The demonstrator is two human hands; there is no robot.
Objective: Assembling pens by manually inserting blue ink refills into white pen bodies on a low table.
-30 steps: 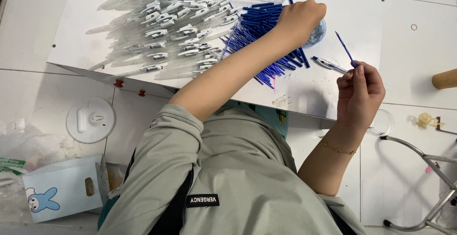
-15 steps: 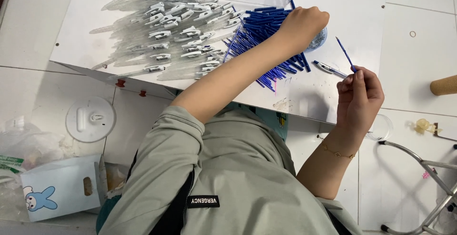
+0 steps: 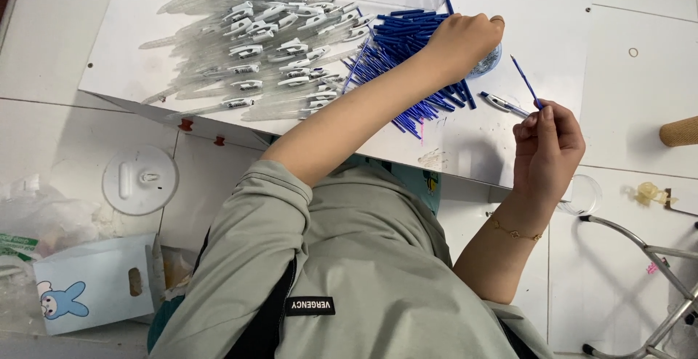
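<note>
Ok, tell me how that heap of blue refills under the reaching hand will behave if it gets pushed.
The blue refills are thin round sticks lying loose, so they would probably roll and fan out across the white board. They look light, so even a nudge from the left hand likely scatters some. Being so slender, they may flex rather than stay rigid.

Clear pen barrels [image 3: 269, 35] lie on the board [image 3: 567, 24], left of the refill pile [image 3: 407, 46]; round lid [image 3: 139, 179] below
</note>
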